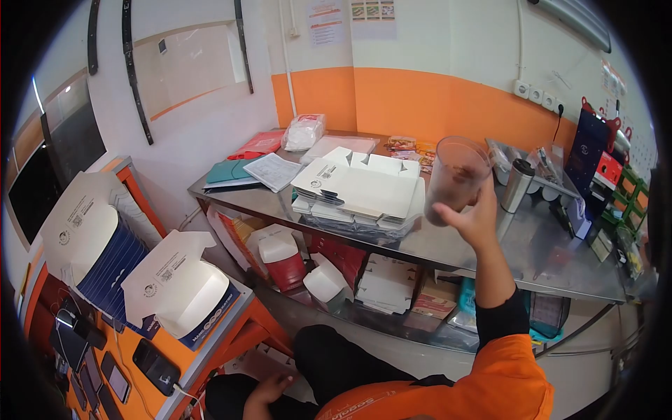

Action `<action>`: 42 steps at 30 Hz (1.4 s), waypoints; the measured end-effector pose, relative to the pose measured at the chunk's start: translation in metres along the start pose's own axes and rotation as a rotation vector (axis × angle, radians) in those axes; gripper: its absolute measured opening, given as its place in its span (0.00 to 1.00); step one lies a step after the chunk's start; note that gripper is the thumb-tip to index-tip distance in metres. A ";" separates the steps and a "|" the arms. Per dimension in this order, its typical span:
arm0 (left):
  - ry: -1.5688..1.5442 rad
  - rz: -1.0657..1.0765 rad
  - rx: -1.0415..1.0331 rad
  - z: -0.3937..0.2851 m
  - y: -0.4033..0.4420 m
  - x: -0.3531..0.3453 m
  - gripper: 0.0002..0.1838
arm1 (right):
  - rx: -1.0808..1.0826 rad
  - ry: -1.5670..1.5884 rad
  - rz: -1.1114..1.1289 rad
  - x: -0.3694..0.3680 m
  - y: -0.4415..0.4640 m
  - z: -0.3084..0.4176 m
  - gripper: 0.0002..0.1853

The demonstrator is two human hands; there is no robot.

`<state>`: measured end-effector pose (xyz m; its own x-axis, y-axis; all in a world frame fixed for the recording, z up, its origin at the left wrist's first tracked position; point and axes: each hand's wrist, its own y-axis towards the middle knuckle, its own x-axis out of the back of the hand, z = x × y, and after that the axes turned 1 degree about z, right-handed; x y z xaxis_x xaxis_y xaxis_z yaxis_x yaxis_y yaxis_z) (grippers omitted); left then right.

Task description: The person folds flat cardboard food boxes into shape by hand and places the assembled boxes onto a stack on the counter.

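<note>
My right hand point(472, 210) is wrapped round a tall, see-through plastic cup point(455, 175), raised above the metal table. Brownish patches show through the cup's wall; whether they are contents or print I cannot tell. Just right of the cup stands a steel tumbler point(518, 185) with a black lid. To its left lies a stack of flat white folding cartons point(364, 185) with dark pens point(330, 197) on top. My left hand point(269, 392) rests low on my lap, fingers loosely apart with nothing visible in them.
Folded food boxes point(175, 280) stand nested on an orange stand point(245, 318) at left, beside several phones point(155, 365) with cables. The metal table point(448, 245) holds papers point(273, 170), a teal folder point(231, 171) and a grey tray point(539, 171). More cartons point(385, 283) fill the shelf below.
</note>
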<state>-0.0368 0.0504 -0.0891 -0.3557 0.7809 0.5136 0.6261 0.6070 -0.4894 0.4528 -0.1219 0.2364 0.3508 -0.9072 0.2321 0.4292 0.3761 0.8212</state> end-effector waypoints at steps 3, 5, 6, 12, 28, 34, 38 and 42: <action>-0.003 -0.011 0.011 -0.001 -0.002 -0.001 0.27 | -0.061 0.109 0.024 0.006 0.015 -0.048 0.50; 0.009 -0.025 0.046 -0.009 -0.007 0.001 0.28 | -0.072 0.170 0.023 0.010 0.021 -0.087 0.49; 0.023 -0.020 0.043 -0.008 -0.005 0.001 0.28 | -0.088 0.199 0.025 0.012 0.023 -0.103 0.49; 0.090 -0.036 0.055 -0.012 -0.007 0.003 0.29 | -0.252 -0.017 0.090 0.030 0.027 -0.163 0.51; 0.079 0.011 0.095 0.008 0.013 -0.003 0.33 | -0.376 -0.161 0.073 0.033 0.020 -0.218 0.48; 0.085 0.010 0.086 0.006 0.014 -0.001 0.32 | -0.393 -0.148 0.084 0.032 0.018 -0.225 0.48; 0.059 -0.003 0.077 -0.003 0.007 0.002 0.32 | -0.398 -0.103 0.071 0.031 0.015 -0.235 0.51; 0.069 -0.020 0.067 -0.009 -0.002 0.005 0.32 | 0.052 -0.467 -0.281 0.025 0.016 -0.255 0.42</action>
<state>-0.0332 0.0512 -0.0790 -0.3174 0.7576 0.5703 0.5705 0.6329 -0.5233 0.6811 -0.0906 0.1224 -0.1837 -0.9630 0.1971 0.4073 0.1079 0.9069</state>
